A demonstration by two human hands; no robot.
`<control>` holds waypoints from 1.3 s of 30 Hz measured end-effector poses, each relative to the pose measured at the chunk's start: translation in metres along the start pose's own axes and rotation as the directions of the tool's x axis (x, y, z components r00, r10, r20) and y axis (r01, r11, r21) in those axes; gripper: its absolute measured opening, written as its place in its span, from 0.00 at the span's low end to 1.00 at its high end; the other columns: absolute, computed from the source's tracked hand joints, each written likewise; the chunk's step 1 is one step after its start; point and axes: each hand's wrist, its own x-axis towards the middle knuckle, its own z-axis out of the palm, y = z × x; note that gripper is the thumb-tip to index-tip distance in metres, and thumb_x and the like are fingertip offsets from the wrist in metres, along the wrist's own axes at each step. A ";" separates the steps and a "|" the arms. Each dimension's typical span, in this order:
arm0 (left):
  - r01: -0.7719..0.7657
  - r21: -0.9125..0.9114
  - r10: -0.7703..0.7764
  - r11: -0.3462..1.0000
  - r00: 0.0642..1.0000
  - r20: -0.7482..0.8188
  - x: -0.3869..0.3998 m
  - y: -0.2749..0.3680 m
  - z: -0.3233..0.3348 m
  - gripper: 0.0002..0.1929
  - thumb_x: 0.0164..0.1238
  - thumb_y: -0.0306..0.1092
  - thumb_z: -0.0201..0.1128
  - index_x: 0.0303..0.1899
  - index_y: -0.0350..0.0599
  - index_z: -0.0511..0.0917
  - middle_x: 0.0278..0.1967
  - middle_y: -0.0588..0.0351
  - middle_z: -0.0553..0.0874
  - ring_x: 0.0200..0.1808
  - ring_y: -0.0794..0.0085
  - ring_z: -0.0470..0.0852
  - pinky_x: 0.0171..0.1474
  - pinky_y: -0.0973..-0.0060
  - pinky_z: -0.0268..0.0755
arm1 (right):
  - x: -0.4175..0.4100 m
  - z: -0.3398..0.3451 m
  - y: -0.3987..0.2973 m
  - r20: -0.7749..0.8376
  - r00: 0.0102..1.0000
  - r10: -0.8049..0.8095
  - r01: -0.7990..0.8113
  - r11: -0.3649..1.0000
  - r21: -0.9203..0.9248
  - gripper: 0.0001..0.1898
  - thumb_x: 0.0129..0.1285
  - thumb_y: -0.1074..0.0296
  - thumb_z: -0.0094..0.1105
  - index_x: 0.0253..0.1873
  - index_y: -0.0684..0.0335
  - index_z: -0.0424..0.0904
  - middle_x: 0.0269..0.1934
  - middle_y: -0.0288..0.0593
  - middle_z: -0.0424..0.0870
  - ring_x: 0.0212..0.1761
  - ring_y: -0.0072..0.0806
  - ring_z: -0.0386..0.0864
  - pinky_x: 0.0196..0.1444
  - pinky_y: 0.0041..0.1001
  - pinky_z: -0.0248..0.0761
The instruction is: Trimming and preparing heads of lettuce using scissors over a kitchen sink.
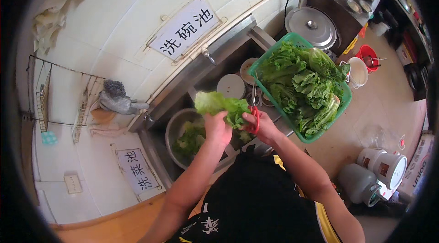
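Note:
My left hand (218,127) grips a leafy piece of lettuce (210,101) above the sink. Red-handled scissors (253,119) are in my right hand (265,128), their blades pointing toward the wall. My right fingertips also meet the lettuce's right side. Below my left hand, a round metal basin (170,136) in the left sink bowl holds cut lettuce leaves (188,140). Right of my hands, a green plastic basket (347,99) is heaped with lettuce heads (308,81). Part of the basin is hidden by my left arm.
White bowls (230,86) sit in the other sink bowl. Two taps (208,56) stick out from the wall pipe. A lidded metal pot (311,26) stands behind the basket. Buckets (358,71) and a grey gas cylinder (356,181) stand on the floor at right. A wire rack (80,112) hangs at left.

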 end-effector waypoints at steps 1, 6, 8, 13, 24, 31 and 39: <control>-0.012 -0.018 0.012 1.000 1.000 -0.012 -0.001 0.001 -0.001 0.25 0.73 0.16 0.54 0.68 0.51 0.67 0.60 0.54 0.79 0.61 0.59 0.81 0.63 0.55 0.79 | 0.004 0.002 0.003 0.003 1.000 0.002 -0.002 1.000 -0.004 0.20 0.70 0.60 0.72 0.60 0.61 0.78 0.50 0.35 0.85 0.48 0.23 0.84 0.48 0.28 0.81; -0.051 -0.137 0.045 0.989 0.998 -0.046 0.007 -0.003 -0.026 0.24 0.73 0.16 0.54 0.65 0.53 0.67 0.60 0.54 0.77 0.60 0.60 0.80 0.59 0.55 0.80 | 0.022 0.002 0.029 -0.050 0.981 -0.187 0.165 0.942 -0.291 0.11 0.64 0.73 0.71 0.51 0.64 0.84 0.36 0.37 0.89 0.34 0.23 0.86 0.36 0.24 0.78; -0.028 -0.176 0.014 0.984 0.997 -0.077 0.018 -0.004 -0.045 0.24 0.74 0.16 0.55 0.65 0.54 0.67 0.60 0.54 0.77 0.60 0.60 0.80 0.58 0.53 0.79 | 0.017 0.006 0.037 -0.048 0.980 -0.195 0.163 0.910 -0.382 0.11 0.63 0.74 0.71 0.50 0.64 0.84 0.35 0.37 0.89 0.35 0.22 0.86 0.36 0.23 0.77; -0.170 -0.159 0.157 0.973 0.983 -0.092 0.018 0.014 -0.060 0.25 0.73 0.17 0.58 0.66 0.50 0.65 0.60 0.52 0.77 0.60 0.59 0.80 0.59 0.57 0.78 | 0.016 0.013 0.053 -0.096 0.971 -0.218 0.162 0.900 -0.404 0.10 0.64 0.73 0.74 0.46 0.63 0.82 0.34 0.35 0.87 0.28 0.18 0.80 0.28 0.21 0.71; -0.239 0.463 0.297 0.853 0.953 -0.054 0.036 0.006 -0.105 0.20 0.76 0.43 0.64 0.61 0.41 0.78 0.51 0.51 0.86 0.51 0.66 0.85 0.54 0.68 0.76 | 0.006 0.004 0.047 -0.034 0.990 -0.140 0.065 0.644 -0.763 0.20 0.60 0.58 0.80 0.47 0.65 0.82 0.32 0.35 0.82 0.34 0.19 0.77 0.38 0.26 0.73; -0.258 0.911 0.151 0.322 0.964 0.219 0.031 -0.008 -0.142 0.23 0.70 0.47 0.69 0.49 0.31 0.85 0.38 0.41 0.90 0.39 0.58 0.90 0.47 0.61 0.79 | 0.018 -0.022 0.046 0.018 1.000 0.015 0.014 0.223 -0.975 0.41 0.51 0.29 0.75 0.48 0.69 0.82 0.37 0.50 0.88 0.38 0.41 0.86 0.46 0.37 0.78; -0.076 0.951 -0.213 0.299 0.966 0.144 0.011 -0.018 -0.134 0.20 0.69 0.41 0.70 0.52 0.34 0.86 0.43 0.47 0.92 0.43 0.63 0.90 0.50 0.65 0.80 | 0.004 -0.030 0.043 0.014 0.982 0.189 -0.035 0.258 -0.966 0.35 0.59 0.29 0.70 0.43 0.65 0.87 0.28 0.44 0.85 0.32 0.31 0.84 0.38 0.36 0.76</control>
